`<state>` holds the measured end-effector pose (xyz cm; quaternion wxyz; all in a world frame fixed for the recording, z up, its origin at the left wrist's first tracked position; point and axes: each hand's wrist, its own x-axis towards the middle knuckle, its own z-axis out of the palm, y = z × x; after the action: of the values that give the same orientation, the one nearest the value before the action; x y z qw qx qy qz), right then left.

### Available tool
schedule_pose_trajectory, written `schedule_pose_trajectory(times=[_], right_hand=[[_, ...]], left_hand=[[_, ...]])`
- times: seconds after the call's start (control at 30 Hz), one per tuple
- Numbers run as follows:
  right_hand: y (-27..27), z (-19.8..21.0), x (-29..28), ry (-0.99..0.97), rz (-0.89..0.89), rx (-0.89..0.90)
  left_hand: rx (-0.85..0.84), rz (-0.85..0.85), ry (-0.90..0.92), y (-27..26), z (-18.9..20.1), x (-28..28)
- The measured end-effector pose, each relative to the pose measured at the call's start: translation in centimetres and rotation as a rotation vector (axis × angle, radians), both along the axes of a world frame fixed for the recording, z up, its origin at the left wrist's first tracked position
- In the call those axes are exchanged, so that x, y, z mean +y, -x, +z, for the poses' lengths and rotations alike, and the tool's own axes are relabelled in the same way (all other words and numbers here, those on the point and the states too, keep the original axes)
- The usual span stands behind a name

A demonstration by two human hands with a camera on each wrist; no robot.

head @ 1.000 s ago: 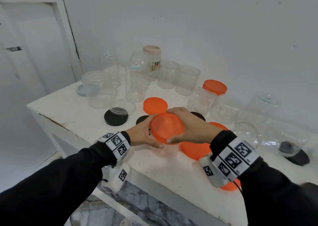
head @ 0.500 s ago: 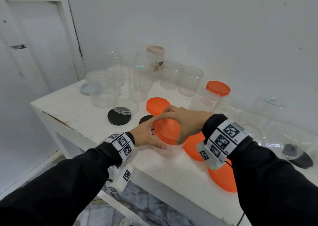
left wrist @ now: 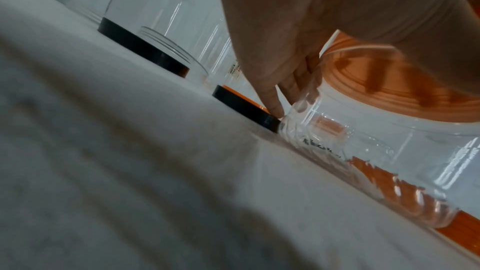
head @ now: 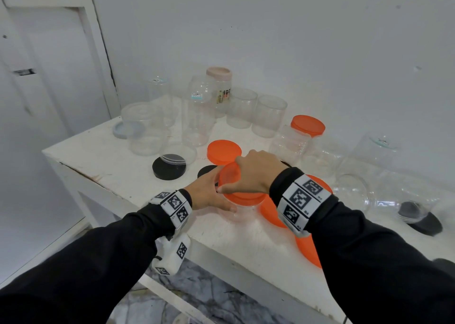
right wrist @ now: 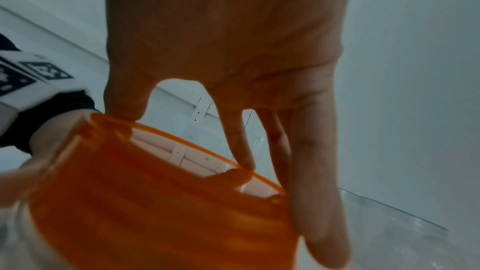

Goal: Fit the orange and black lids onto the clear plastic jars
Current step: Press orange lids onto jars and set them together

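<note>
Head view: high, looking forward-down over white table [head: 118,175], far wall behind. Left wrist view: skimming tabletop, close, facing right. Right wrist view: close above, facing down-left. All share orange lid [head: 242,195] [left wrist: 389,89] [right wrist: 166,202].

Right hand [head: 256,173] hides far half of orange lid [head: 230,179]. Jar wall [head: 242,211] mostly behind hands. Loose orange lids [head: 307,248] partly under right sleeve. Desk [left wrist: 130,171] blurred in left wrist view.
</note>
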<state>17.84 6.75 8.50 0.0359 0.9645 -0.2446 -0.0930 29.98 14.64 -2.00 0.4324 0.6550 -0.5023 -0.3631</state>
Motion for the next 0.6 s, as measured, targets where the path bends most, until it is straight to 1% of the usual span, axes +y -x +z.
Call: schedule_pose_trajectory(times=[0.13, 0.23, 0.3, 0.4, 0.53, 0.6], right_hand=[[-0.2, 0.2, 0.1, 0.010, 0.012, 0.075], [0.0, 0.5, -0.4, -0.080, 0.050, 0.173], [0.2, 0.7, -0.8, -0.144, 0.088, 0.199], [0.3, 0.8, -0.9, -0.174, 0.093, 0.182], [0.1, 0.3, -0.1, -0.061, -0.006, 0.076], [0.0, 0.1, 0.0, -0.007, -0.018, 0.056]], left_hand=[[0.005, 0.007, 0.003, 0.0, -0.1, 0.0], [0.013, -0.001, 0.005, 0.1, -0.2, 0.1], [0.015, -0.010, 0.013, 0.1, -0.2, 0.1], [0.004, -0.015, 0.019, 0.1, -0.2, 0.1], [0.008, -0.021, 0.020, 0.1, -0.1, 0.1], [0.017, -0.019, 0.027, 0.1, -0.1, 0.0]])
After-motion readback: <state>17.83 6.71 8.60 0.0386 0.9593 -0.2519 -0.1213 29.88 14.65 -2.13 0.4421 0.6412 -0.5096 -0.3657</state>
